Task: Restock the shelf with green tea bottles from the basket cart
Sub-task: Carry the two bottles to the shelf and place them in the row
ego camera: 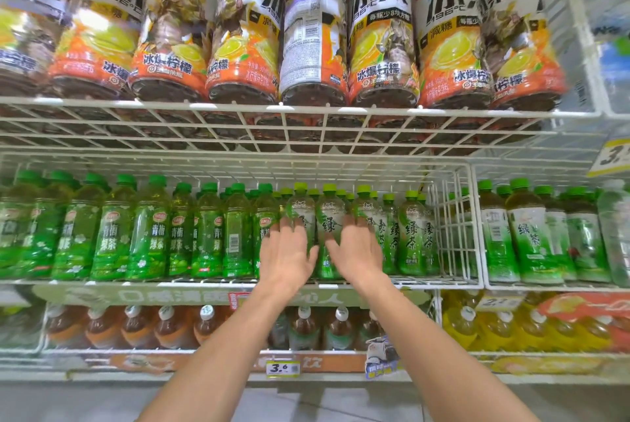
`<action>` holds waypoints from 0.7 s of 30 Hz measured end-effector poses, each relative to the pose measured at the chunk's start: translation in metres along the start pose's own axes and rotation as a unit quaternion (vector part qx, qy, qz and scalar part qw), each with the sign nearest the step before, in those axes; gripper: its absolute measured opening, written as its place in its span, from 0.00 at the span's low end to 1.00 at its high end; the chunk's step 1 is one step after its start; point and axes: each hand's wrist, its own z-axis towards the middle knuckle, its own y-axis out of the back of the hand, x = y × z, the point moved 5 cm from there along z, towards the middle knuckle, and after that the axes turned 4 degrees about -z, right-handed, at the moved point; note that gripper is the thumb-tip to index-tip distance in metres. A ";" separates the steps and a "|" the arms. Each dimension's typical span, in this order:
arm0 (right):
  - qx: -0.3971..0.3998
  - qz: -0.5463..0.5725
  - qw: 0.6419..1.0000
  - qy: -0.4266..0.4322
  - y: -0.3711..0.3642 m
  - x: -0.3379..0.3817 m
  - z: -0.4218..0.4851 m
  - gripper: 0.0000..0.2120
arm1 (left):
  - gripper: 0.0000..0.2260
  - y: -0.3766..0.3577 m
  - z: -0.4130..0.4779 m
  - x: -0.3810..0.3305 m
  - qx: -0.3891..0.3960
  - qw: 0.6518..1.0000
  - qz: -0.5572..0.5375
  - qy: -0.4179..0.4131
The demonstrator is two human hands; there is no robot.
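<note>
Pressing green tea bottles [328,217], left hand [286,253] and right hand [356,247] both spread wide

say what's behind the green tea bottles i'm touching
More light-green caps show behind the green tea bottles; bodies there are hidden by them, left hand and right hand.

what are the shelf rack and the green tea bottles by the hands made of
Shelf rack: seemingly metal wire with glossy white coating, thin welded grid. Green tea bottles: likely clear plastic, since tea shows through; glossy printed film labels, matte green plastic caps.
</note>
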 end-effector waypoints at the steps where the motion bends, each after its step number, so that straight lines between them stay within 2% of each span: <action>1: 0.012 -0.039 0.999 0.016 0.006 0.003 -0.002 0.15 | 0.22 0.007 -0.003 0.000 0.006 0.999 0.019 -0.034; 5: 0.052 -0.148 0.982 0.104 0.021 0.005 -0.018 0.29 | 0.25 0.037 -0.018 -0.001 0.023 0.989 0.066 -0.129; 8: 0.034 -0.170 0.974 0.148 0.053 0.008 -0.046 0.32 | 0.29 0.072 -0.037 -0.007 0.047 0.985 0.067 -0.151; 10: 0.053 -0.162 0.974 0.151 0.082 0.013 -0.069 0.35 | 0.31 0.102 -0.052 -0.016 0.071 0.984 0.057 -0.155; 17: 0.108 -0.135 0.972 0.157 0.219 0.050 -0.149 0.32 | 0.29 0.244 -0.104 -0.063 0.112 0.983 0.038 -0.142; 21: 0.095 -0.119 0.979 0.137 0.263 0.061 -0.189 0.33 | 0.25 0.298 -0.131 -0.076 0.125 0.980 0.045 -0.148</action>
